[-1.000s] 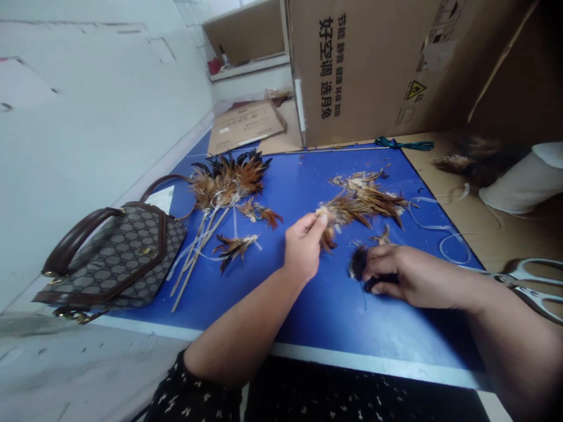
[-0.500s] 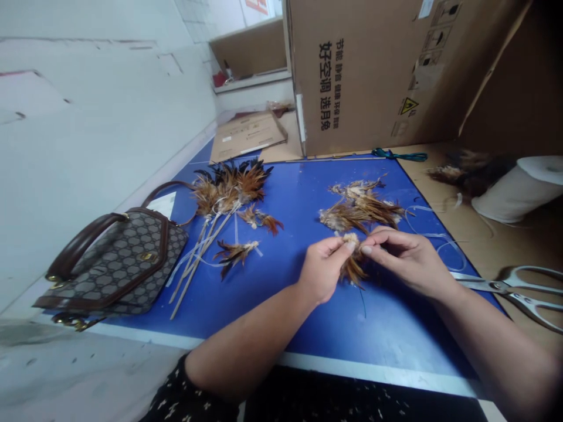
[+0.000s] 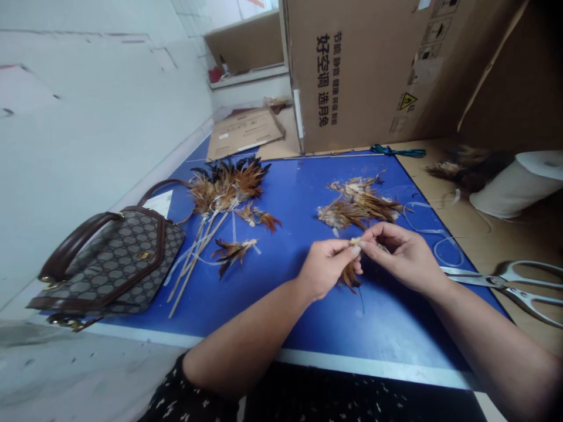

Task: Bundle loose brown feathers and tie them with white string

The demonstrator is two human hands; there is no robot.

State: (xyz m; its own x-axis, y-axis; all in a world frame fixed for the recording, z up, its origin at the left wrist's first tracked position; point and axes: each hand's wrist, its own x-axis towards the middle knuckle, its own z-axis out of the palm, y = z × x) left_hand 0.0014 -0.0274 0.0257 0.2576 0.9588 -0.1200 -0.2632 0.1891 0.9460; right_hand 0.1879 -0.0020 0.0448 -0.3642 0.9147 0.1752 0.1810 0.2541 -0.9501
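Note:
Over the blue table top [image 3: 281, 293], my left hand [image 3: 328, 266] pinches a small bunch of brown feathers [image 3: 349, 278], whose dark tips hang below the fingers. The fingertips of my right hand [image 3: 402, 255] are closed at the pale upper end of the same bunch, touching my left thumb. How much of it each hand holds is partly hidden by the fingers. Just beyond my hands lies a loose pile of brown feathers [image 3: 360, 205]. To the left are small feather bunches [image 3: 235, 252] and larger feather bundles [image 3: 229, 184] on thin sticks.
Metal scissors [image 3: 495, 281] lie beside my right forearm, near a clear plastic strip [image 3: 444, 243]. A white roll [image 3: 521, 184] stands at the right. A patterned handbag [image 3: 123, 255] sits at the left. A large cardboard box [image 3: 365, 76] stands at the back.
My right fingertips have moved left and now meet my left thumb at the pale end of the feather bunch. The whole view has shifted slightly.

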